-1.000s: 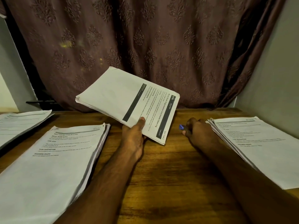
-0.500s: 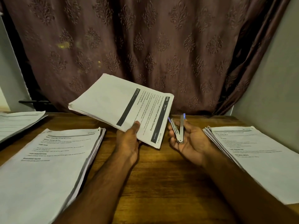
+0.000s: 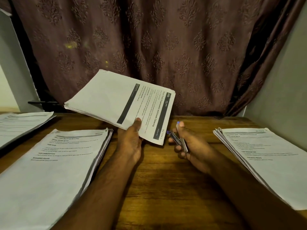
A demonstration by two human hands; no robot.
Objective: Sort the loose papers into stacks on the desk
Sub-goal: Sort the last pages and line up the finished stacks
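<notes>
A: Papers [image 3: 49,171] lie stacked near on the tabletop [image 3: 157,188], left; another stack [image 3: 269,160] right.
B: The hands?
A: Left hand [image 3: 129,143] pinches a raised sheaf [image 3: 116,100], thumb on top. Right hand [image 3: 187,146] curls round a small stapler [image 3: 178,141].
B: Farther?
A: A third stack [image 3: 21,123], then curtain [image 3: 149,47].

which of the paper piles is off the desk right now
The pile in the left hand, tilted in the air before the curtain. The other three piles lie flat on the desk.
</notes>
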